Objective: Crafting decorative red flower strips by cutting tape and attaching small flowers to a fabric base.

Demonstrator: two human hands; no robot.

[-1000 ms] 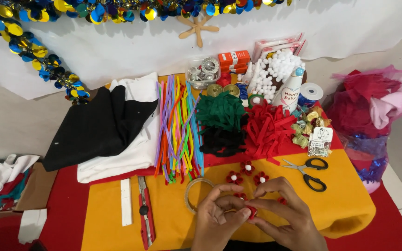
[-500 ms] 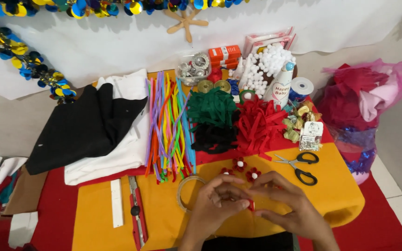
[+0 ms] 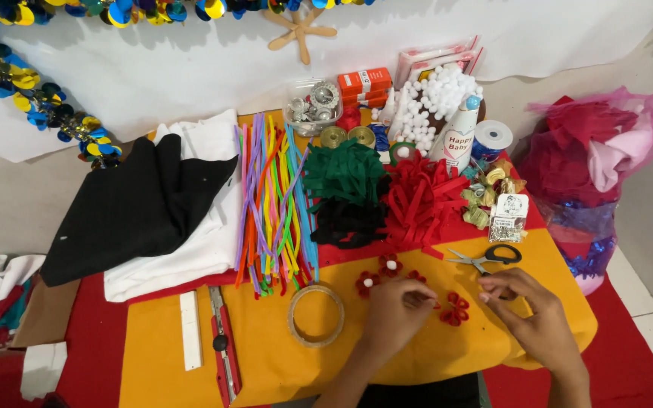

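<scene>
Risk noted: the small red felt flower (image 3: pixel 454 309) lay loose on the yellow felt sheet (image 3: pixel 266 355) between both hands, and a sweep of either wrist could have knocked it, or the finished flowers with white pompom centres (image 3: pixel 378 276) just beyond, off toward the table edge. The left hand (image 3: pixel 394 313) was loosely curled with fingertips pinched together near the flower; whether it gripped anything could not be told. The right hand (image 3: pixel 527 310) was relaxed and half-open, resting by the black-handled scissors (image 3: pixel 493 257) and holding nothing visible.
</scene>
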